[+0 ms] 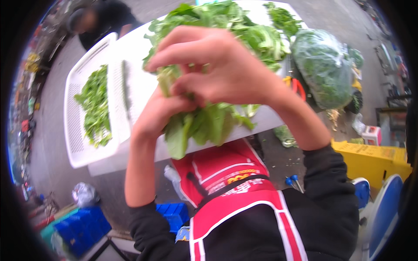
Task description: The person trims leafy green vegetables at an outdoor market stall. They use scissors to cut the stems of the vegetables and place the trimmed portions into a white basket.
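A bunch of leafy greens (202, 124) hangs leaf-down from my left hand (160, 112), which is closed around it. At the bunch's pale stem ends, my right hand (212, 65) is bent over with curled fingers; blur and overlap hide whether it grips any stems. Behind both hands, a large heap of leafy greens (261, 39) lies on the white table (137, 42). A white perforated plastic basket (73, 130) at the table's left holds more loose greens (96, 107). A smaller pile of greens (282, 18) lies at the far right of the table.
Right of the table stands a big clear plastic bag of greens (323, 68), near orange-red handles (297, 88). A person (101, 23) leans in at the far left. Blue crates (81, 228), a yellow box (369, 156) and blue-and-white chairs (385, 202) stand lower down.
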Demonstrator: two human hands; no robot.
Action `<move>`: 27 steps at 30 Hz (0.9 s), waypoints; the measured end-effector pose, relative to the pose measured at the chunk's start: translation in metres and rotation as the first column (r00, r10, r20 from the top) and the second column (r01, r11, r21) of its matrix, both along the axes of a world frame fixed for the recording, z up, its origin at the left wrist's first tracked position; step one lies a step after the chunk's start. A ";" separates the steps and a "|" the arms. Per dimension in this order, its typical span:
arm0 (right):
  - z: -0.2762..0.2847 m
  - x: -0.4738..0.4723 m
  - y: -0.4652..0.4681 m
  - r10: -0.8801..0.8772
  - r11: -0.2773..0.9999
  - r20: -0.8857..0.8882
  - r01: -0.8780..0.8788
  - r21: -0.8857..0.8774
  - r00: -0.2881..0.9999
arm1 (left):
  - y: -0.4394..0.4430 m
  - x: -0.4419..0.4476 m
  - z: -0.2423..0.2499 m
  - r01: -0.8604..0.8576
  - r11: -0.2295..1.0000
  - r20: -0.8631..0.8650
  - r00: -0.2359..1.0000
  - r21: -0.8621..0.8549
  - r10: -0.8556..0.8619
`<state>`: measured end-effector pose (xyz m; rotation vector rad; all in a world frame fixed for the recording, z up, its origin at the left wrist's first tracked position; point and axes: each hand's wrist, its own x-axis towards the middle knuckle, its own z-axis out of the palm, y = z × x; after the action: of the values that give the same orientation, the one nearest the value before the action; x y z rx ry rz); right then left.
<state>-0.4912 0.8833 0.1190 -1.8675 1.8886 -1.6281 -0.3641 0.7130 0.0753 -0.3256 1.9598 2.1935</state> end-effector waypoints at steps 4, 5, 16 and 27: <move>-0.016 0.006 0.008 0.141 0.990 -0.123 -0.140 0.018 0.982 | 0.007 0.008 -0.016 0.023 0.982 -0.041 0.999 -0.186 -0.031; -0.021 0.009 0.011 0.193 0.981 -0.115 -0.191 0.032 0.974 | 0.009 0.012 -0.017 0.051 0.951 0.000 0.999 -0.305 -0.054; -0.072 0.024 0.042 0.039 0.993 -0.297 -0.071 -0.096 0.954 | 0.053 0.024 -0.049 0.540 0.839 -0.137 0.838 0.074 -0.527; -0.103 -0.015 0.102 -0.304 0.945 0.511 0.322 0.057 0.804 | 0.078 0.012 -0.046 0.156 0.943 0.148 0.967 0.295 -0.206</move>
<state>-0.5057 0.9855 0.0163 -0.9895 1.9840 -1.9995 -0.3520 0.7911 0.0295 -0.2731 1.4970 2.1998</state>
